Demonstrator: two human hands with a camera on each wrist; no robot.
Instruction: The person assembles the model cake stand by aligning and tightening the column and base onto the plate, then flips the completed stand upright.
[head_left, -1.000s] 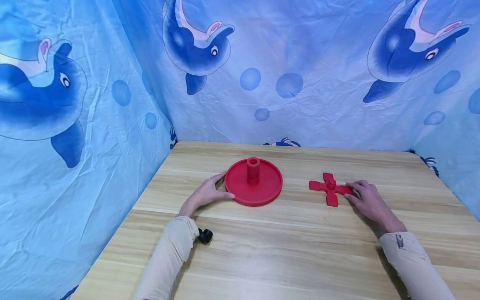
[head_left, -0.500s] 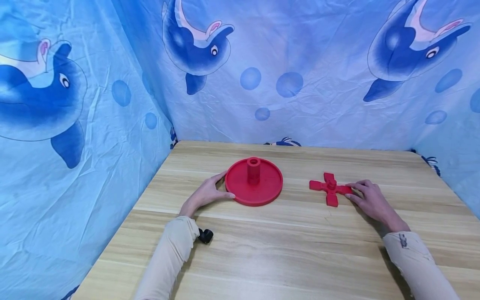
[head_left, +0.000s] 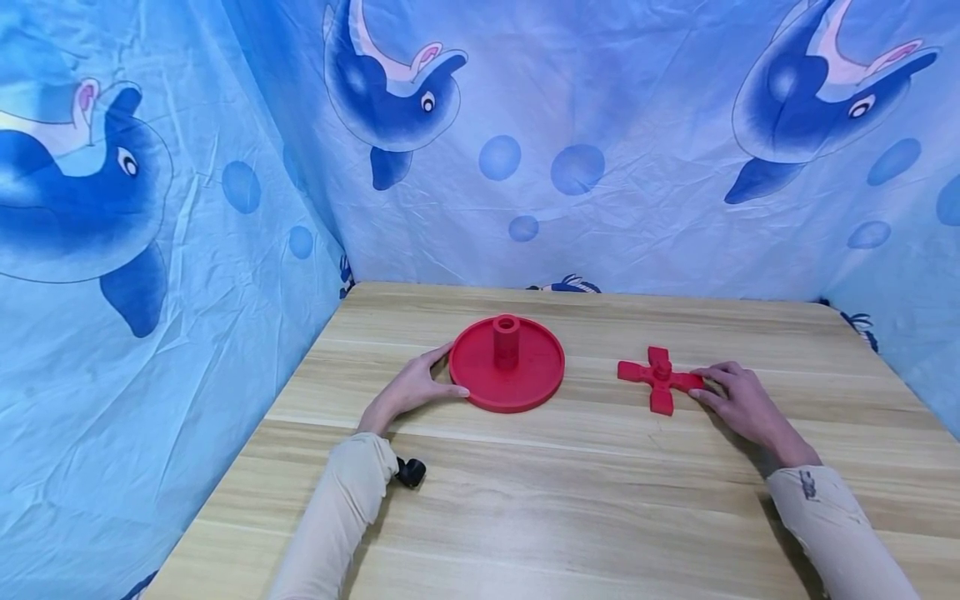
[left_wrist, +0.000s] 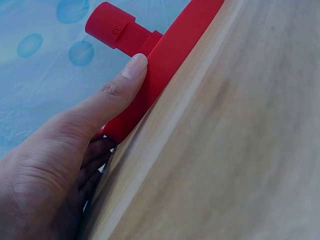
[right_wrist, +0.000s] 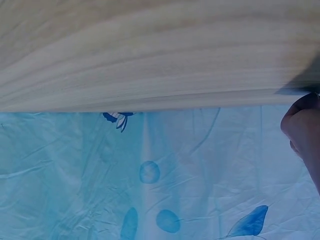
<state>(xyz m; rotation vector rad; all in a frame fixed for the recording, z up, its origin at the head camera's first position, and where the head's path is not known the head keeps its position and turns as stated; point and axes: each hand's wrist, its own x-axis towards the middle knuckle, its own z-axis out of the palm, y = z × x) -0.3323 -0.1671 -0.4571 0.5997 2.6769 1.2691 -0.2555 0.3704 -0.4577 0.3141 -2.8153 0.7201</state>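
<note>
A red round dish (head_left: pixel 483 383) with a raised rim stands on the table, a hollow upright post (head_left: pixel 506 343) at its middle. My left hand (head_left: pixel 412 387) holds its left side, thumb on the near rim and fingers round the far left edge. In the left wrist view the thumb lies against the dish's red side wall (left_wrist: pixel 165 55), and the post carries the mark "33". To the right lies a red four-armed cross (head_left: pixel 641 372) with a small round knob at its centre. My right hand (head_left: pixel 738 400) pinches the tip of its right arm. In the right wrist view only part of that hand (right_wrist: pixel 305 130) shows.
The wood-grain table (head_left: pixel 525 500) is bounded by a blue dolphin-print cloth (head_left: pixel 637 242) at the back and both sides. A small black device (head_left: pixel 411 472) sits at the left sleeve's cuff.
The cross has turned slightly, its near arm swinging a little to the left. My right wrist has shifted slightly right. The left hand and dish stay put.
</note>
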